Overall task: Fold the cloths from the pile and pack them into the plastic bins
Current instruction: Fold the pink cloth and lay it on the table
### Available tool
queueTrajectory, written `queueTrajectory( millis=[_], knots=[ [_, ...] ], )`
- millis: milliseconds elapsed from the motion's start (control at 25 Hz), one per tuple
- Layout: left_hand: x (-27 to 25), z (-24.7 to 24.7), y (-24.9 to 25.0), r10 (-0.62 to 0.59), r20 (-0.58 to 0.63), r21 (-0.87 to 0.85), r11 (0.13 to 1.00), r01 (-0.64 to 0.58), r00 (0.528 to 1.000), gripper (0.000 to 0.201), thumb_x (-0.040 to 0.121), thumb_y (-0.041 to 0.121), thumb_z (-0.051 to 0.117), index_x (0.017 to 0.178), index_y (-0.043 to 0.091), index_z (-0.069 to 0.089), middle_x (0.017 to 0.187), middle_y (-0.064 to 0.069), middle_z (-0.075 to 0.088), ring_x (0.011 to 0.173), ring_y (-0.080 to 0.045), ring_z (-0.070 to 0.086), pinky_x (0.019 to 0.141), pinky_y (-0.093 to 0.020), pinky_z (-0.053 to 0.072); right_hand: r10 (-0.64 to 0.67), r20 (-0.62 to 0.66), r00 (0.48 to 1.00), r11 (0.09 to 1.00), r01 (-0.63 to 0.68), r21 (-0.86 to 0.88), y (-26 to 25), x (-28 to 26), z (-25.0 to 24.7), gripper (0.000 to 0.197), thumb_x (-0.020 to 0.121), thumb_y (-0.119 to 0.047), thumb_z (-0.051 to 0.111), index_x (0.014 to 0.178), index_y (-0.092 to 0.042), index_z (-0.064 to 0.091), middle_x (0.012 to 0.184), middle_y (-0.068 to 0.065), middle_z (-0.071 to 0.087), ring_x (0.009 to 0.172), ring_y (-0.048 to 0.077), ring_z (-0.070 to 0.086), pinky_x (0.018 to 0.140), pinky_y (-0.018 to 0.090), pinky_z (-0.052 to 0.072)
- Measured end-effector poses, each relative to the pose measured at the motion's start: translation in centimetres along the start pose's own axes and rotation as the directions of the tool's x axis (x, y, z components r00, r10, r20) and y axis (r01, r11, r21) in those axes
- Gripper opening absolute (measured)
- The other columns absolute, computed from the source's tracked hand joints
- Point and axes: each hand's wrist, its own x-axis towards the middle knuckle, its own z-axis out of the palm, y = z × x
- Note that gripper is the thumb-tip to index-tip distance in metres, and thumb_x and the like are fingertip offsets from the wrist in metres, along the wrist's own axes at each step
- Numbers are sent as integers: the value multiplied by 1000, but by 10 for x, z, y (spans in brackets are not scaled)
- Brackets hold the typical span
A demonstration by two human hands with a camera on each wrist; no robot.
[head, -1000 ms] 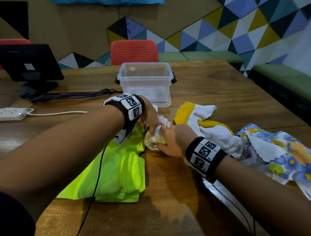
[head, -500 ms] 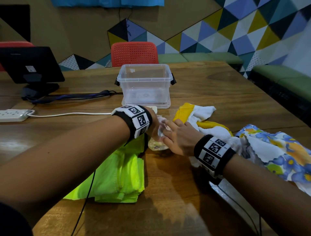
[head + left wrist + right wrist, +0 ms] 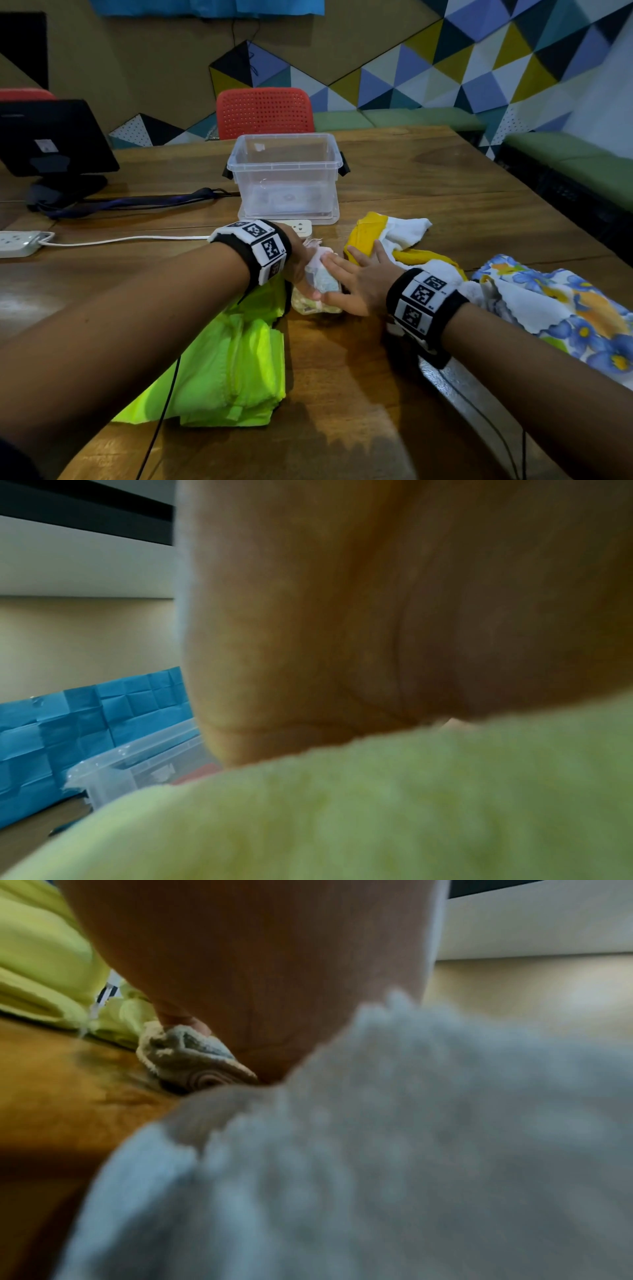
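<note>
Head view. Change against the frame half a second earlier: the right hand [image 3: 359, 284] has flattened further, fingers now straight and spread, lying over the small pale cloth [image 3: 320, 277]; the left hand [image 3: 301, 263] has stayed on the cloth's left side, fingers curled round it, thumb under its near edge. The cloth sits bunched on the table [image 3: 428, 178], between the lime-green cloth [image 3: 222, 370] and the yellow-and-white cloth [image 3: 387, 233].

Container: one clear plastic bin [image 3: 287, 178], lidless, standing on its lid beyond the hands; no cloth lies in it.

Surface: wooden table carrying a blue floral cloth [image 3: 561, 308] at right, touching the yellow-and-white one; a white power strip [image 3: 19, 241] with cord at left; a dark monitor [image 3: 51, 137] on its stand; a dark cable [image 3: 137, 202]. Room: red chair [image 3: 263, 111], green bench [image 3: 565, 154], wall with coloured triangles.

Left wrist view. The left hand's palm [image 3: 377, 615] fills the frame, blurred, above lime-green cloth [image 3: 342, 818]; the bin's corner [image 3: 137, 764] and blue paper [image 3: 85, 723] behind.

Right wrist view. The right hand's palm [image 3: 257, 961] above white terry cloth [image 3: 377, 1150]; the small pale cloth [image 3: 192, 1056] pressed under a fingertip, on the wood.
</note>
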Motion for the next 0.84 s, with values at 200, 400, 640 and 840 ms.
queueTrajectory(
  millis=[200, 400, 640, 840],
  knots=[
    [13, 9, 0, -62, -36, -40, 997, 60, 997, 112, 80, 84, 49, 161, 18, 9, 166, -10, 17, 147, -31, 29, 117, -44, 28, -3, -17, 1000, 999, 4, 40, 1, 2, 10, 83, 90, -78, 5, 157, -33, -13, 165, -15, -12, 153, 24, -11, 116, 64, -12],
    [-1, -14, 15, 42, 3, -3, 999, -42, 999, 92, 89, 63, 60, 157, 16, 21, 152, -13, 42, 138, -31, 40, 116, -42, 28, -12, -55, 998, 997, 16, 81, -1, -4, -2, 82, 94, -74, 16, 158, -29, -6, 167, -9, -3, 154, 24, -7, 114, 67, -10],
    [-1, -23, 20, 14, 22, -122, 993, -11, 1000, 82, 72, 59, 79, 133, 9, 55, 105, -4, 64, 101, -26, 60, 97, -40, 51, 49, -297, 954, 896, 90, 435, 8, -40, -10, 50, 107, -34, 22, 157, -28, 24, 165, -8, 20, 153, 19, 5, 119, 63, -3],
    [-1, -25, 23, 25, 95, -241, 970, -1, 995, 63, 81, 30, 80, 130, 1, 53, 121, -10, 60, 97, -26, 60, 94, -42, 56, 225, -403, 887, 790, 76, 609, 61, -79, -13, 61, 93, -42, 20, 136, -26, 59, 144, -6, 55, 137, 13, 42, 117, 55, 21]
  ],
)
